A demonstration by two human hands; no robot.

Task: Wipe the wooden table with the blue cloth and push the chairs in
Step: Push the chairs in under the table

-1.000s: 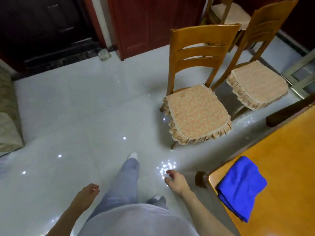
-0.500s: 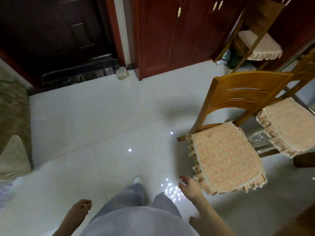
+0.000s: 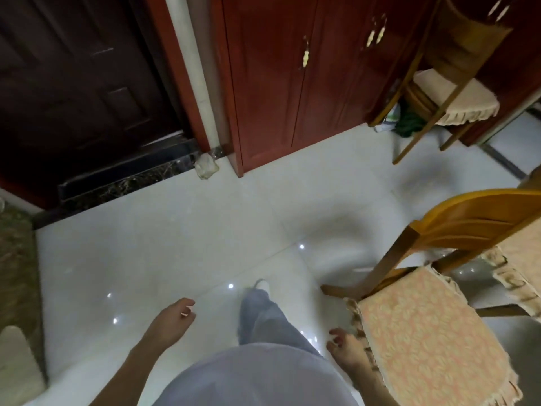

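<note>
A wooden chair [image 3: 456, 227] with a frilled peach seat cushion [image 3: 424, 341] stands at the lower right, its back towards the cabinet. A second cushioned chair [image 3: 524, 259] shows partly at the right edge. My right hand [image 3: 348, 351] hangs loosely curled, holding nothing, beside the near cushion's frilled left edge. My left hand [image 3: 174, 320] hangs relaxed and holds nothing over the floor at lower centre-left. The wooden table and the blue cloth are out of view.
A third chair [image 3: 448, 80] stands against the red wooden cabinet [image 3: 292, 83] at the top right. A dark door [image 3: 79, 77] is at the top left, with a crumpled bag [image 3: 206, 167] by its frame. A sofa edge [image 3: 14, 273] lies left. White tiled floor [image 3: 181, 235] spreads between.
My view has swung left and forward, so the table and blue cloth left the frame. I stepped closer to the near chair. My right hand now hangs beside its cushion.
</note>
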